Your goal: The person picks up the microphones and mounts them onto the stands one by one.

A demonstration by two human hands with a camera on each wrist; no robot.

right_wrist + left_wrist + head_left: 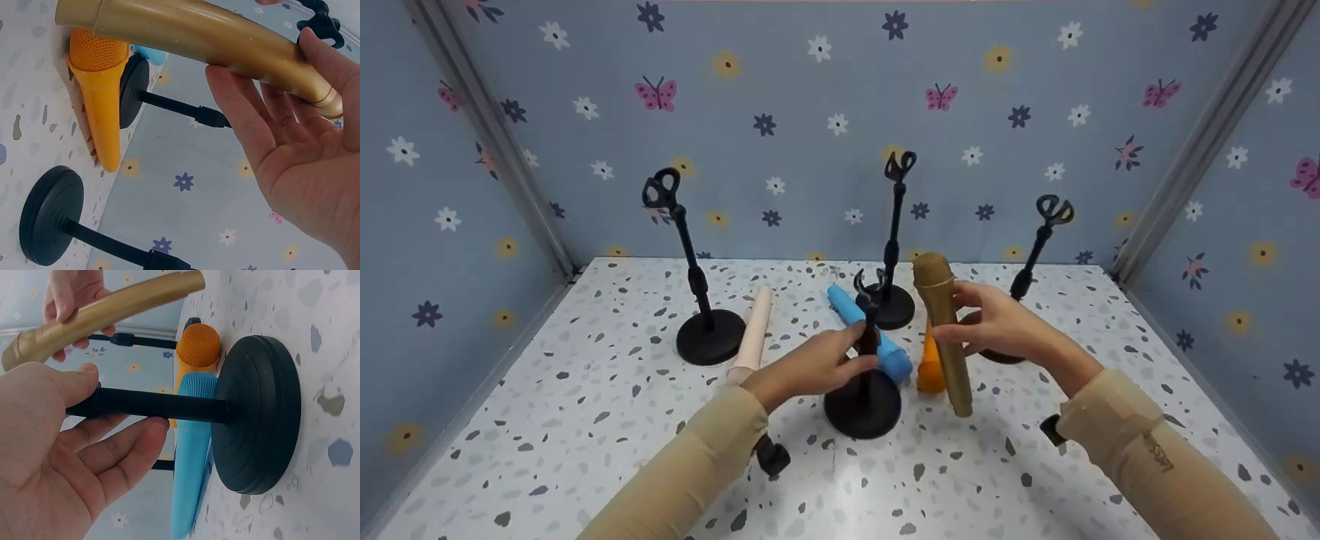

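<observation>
My left hand point(826, 361) grips the upright pole of the nearest black microphone stand point(862, 409), whose round base rests on the table. In the left wrist view, the thumb and fingers wrap that pole point(163, 406). A gold microphone point(946, 337) is held in my right hand point(997, 321), head up and slightly tilted, just right of that stand's clip. Behind the stand lies a blue microphone point(894, 360). An orange microphone point(101, 107) lies below the gold one. A pale pink microphone point(754, 334) lies left of my left hand.
Three more black stands with vacant clips stand around: one at left point(711, 337), one at back centre point(894, 307), one at right point(1027, 274). The speckled white table point(607, 450) meets flower-patterned walls point(810, 90) at the back and sides.
</observation>
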